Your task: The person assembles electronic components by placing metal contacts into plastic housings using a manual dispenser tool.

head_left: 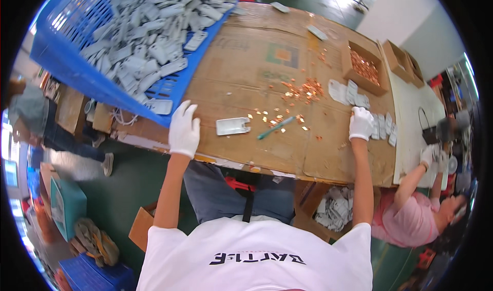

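My left hand (184,129), in a white glove, rests by the basket's near corner at the table edge with fingers apart and nothing in it. To its right, a flat white plastic casing (232,127) lies on the cardboard. My right hand (361,123), gloved too, has its fingers curled down at the right side; whatever they grip is hidden. Beside it are rows of white casings (382,126), with more casings (348,92) just beyond. Between my hands lie a teal pen-like tool (276,128) and scattered small copper-coloured pieces (306,90).
A blue plastic basket (61,37) heaped with white casings (154,32) stands at the far left. A cardboard box (382,88) holds copper-coloured pieces at the right. A co-worker in pink (411,214) works at the adjoining table. Another person (36,116) stands at left.
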`<action>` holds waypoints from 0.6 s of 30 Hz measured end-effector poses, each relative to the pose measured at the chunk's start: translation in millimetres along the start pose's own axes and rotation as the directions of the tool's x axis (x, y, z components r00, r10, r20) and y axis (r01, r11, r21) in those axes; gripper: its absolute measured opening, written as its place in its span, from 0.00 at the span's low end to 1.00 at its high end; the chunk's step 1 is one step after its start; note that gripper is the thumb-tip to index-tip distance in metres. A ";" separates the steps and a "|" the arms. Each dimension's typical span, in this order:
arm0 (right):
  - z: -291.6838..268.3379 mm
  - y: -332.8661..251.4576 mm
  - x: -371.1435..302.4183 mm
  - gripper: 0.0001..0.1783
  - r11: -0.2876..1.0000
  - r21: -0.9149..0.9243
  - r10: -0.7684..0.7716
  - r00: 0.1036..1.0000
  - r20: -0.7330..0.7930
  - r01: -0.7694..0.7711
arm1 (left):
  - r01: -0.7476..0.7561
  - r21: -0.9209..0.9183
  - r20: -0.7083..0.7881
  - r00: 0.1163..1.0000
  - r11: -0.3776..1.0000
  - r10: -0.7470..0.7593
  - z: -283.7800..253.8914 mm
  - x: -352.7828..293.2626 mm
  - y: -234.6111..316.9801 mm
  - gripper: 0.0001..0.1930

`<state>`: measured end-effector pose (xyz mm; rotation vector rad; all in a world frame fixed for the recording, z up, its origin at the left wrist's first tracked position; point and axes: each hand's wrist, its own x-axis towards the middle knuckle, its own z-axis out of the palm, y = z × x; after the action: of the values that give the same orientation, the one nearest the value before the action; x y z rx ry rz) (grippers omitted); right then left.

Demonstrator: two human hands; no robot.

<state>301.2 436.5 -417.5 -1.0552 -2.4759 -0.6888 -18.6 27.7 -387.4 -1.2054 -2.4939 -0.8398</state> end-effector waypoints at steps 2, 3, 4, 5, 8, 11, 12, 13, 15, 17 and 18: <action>-11.8 -23.3 27.0 0.06 0.999 -0.042 -0.021 1.000 0.001 0.021 | 0.018 -0.004 0.000 1.000 1.000 -0.018 14.9 3.3 -24.2 0.16; -19.3 -36.9 41.6 0.07 0.997 -0.068 -0.033 0.999 -0.017 0.031 | -0.008 0.031 -0.024 1.000 0.999 0.009 30.8 5.8 -32.8 0.16; -36.4 -63.7 57.9 0.08 0.995 0.076 -0.056 0.997 -0.047 0.059 | -0.031 0.075 -0.043 0.998 0.997 0.034 39.6 9.8 -38.2 0.15; -53.2 -86.4 76.0 0.09 0.966 0.220 -0.124 0.989 -0.082 0.139 | -0.054 0.012 -0.040 0.998 0.998 0.054 45.3 22.1 -33.5 0.14; -100.8 -187.5 124.7 0.25 0.687 0.669 -0.289 0.951 -0.107 0.284 | -0.101 -0.016 -0.093 0.991 0.995 0.099 65.1 56.5 -35.1 0.13; -148.4 -320.6 163.1 0.40 0.490 0.776 -0.514 0.851 -0.111 0.397 | -0.094 -0.036 -0.138 0.987 0.995 0.088 72.9 74.6 -51.7 0.12; -158.1 -357.0 171.2 0.45 0.483 0.782 -0.570 0.820 -0.059 0.393 | -0.043 0.121 -0.041 0.998 0.992 0.048 80.6 78.7 -52.7 0.11; -164.7 -394.3 176.7 0.49 0.507 0.761 -0.610 0.792 -0.015 0.405 | -0.001 0.287 0.052 0.999 0.958 -0.014 86.9 80.0 -57.4 0.11; -151.7 -441.3 196.4 0.52 0.569 0.708 -0.607 0.794 0.017 0.419 | -0.057 0.096 -0.024 0.998 0.994 0.059 78.4 88.0 -44.6 0.10; -130.7 -458.0 212.5 0.54 0.614 0.705 -0.613 0.778 0.141 0.355 | -0.109 0.101 0.045 0.993 0.989 0.105 87.2 97.7 -34.9 0.09; -130.3 -464.8 215.2 0.54 0.631 0.700 -0.631 0.746 0.214 0.334 | -0.104 0.072 0.036 0.994 0.992 0.101 90.0 101.0 -35.7 0.09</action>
<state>-167.8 205.4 -339.8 -0.2503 -3.0817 0.3409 -107.3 127.8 -428.5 -1.3192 -2.4411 -0.7013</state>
